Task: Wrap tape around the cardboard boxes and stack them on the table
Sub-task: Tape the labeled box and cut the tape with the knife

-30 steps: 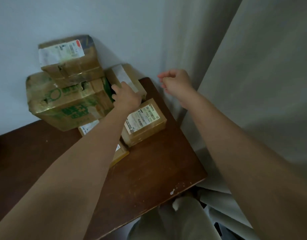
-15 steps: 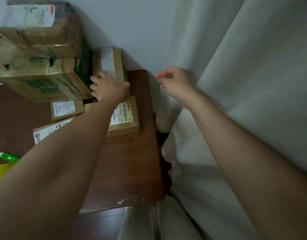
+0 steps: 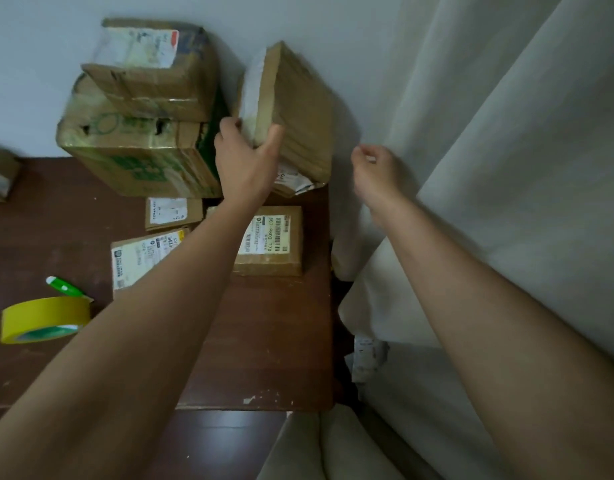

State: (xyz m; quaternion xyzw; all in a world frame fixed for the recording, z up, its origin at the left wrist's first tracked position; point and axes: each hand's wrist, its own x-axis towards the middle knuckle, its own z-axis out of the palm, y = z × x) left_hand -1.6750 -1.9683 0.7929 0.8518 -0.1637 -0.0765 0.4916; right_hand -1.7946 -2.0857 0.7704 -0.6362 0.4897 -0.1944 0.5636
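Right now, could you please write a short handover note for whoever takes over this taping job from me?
Left hand: grips the tilted flat brown cardboard box near the wall.
Right hand: loosely curled, holds nothing, beside the pale curtain.
On the dark wooden table: a stack of two brown boxes at the wall, three small labelled boxes lying flat, the yellow tape roll and a green-and-white pen at left.
Done: one stack of two.
Left: tape the held box and the small ones, then stack them.
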